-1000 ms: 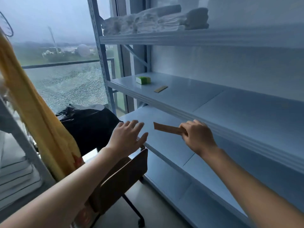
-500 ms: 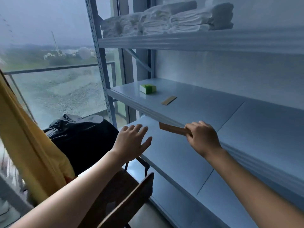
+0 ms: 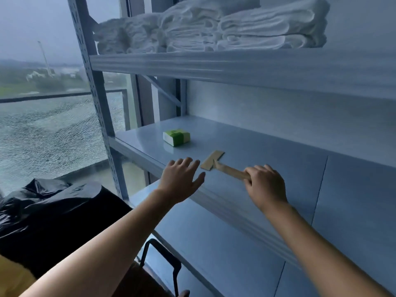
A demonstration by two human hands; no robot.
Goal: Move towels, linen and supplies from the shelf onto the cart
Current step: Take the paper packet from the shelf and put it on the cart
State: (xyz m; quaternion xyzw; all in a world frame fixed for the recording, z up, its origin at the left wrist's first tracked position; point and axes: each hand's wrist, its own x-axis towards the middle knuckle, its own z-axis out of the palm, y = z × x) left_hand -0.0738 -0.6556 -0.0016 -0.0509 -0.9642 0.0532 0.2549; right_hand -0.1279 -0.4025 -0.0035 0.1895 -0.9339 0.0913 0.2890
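Note:
My right hand [image 3: 265,185] grips a thin brown paper packet [image 3: 230,169] over the front of the middle shelf [image 3: 267,159]. The packet's far end overlaps a second flat brown packet [image 3: 214,162] lying on that shelf. My left hand [image 3: 182,179] hovers with spread fingers just left of both packets and holds nothing. A small green and white box [image 3: 176,137] sits further back on the same shelf. Folded white towels [image 3: 214,28] are stacked on the top shelf [image 3: 235,67].
A grey perforated shelf post [image 3: 94,86] rises at the left. Black plastic bags [image 3: 49,217] are piled below the window. A chair's black frame [image 3: 158,260] stands near the lower shelf [image 3: 214,243]. Yellow cloth [image 3: 12,277] shows at the bottom left corner.
Both hands have risen from the lower shelf level to the middle shelf. The held packet now reaches the one lying there. The view has tilted upward.

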